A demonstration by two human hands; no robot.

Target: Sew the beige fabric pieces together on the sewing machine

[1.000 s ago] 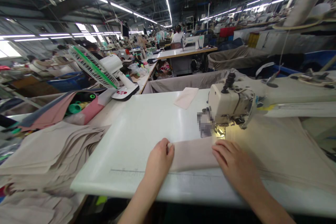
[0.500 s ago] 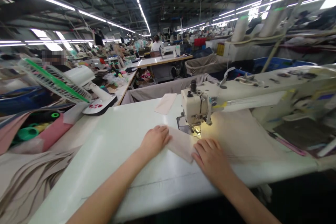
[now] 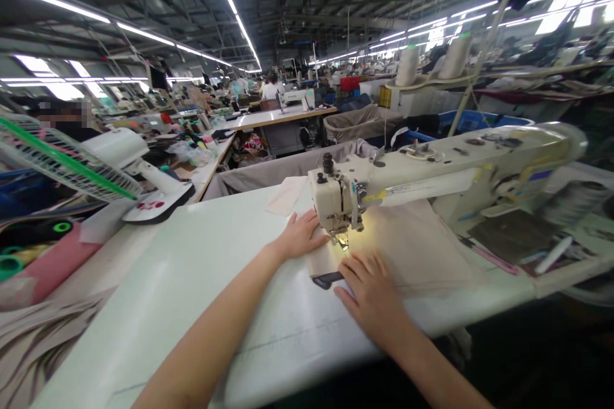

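Note:
My left hand (image 3: 301, 235) lies flat with fingers stretched, just left of the sewing machine's (image 3: 330, 198) needle area. Under its fingertips and thumb is the left end of a small beige fabric strip (image 3: 317, 263), which has a dark curved piece at its near edge. My right hand (image 3: 371, 294) rests with spread fingers in front of the lit presser foot (image 3: 343, 241), on the near side of the fabric. A larger beige fabric panel (image 3: 426, 249) spreads to the right beneath the machine arm. Another small beige piece (image 3: 286, 195) lies farther back, beyond my left hand.
A white fan (image 3: 118, 147) with a green-striped guard stands at the left, above thread cones (image 3: 19, 255) and a stack of beige cut pieces (image 3: 52, 345). Pink-handled tweezers or snips (image 3: 494, 259) lie at right. A cloth-lined bin (image 3: 288, 163) borders the table's back.
My left hand has moved forward and right, close to the needle area. The small strip has shifted with it, now lying nearer the presser foot. The view has swung slightly right.

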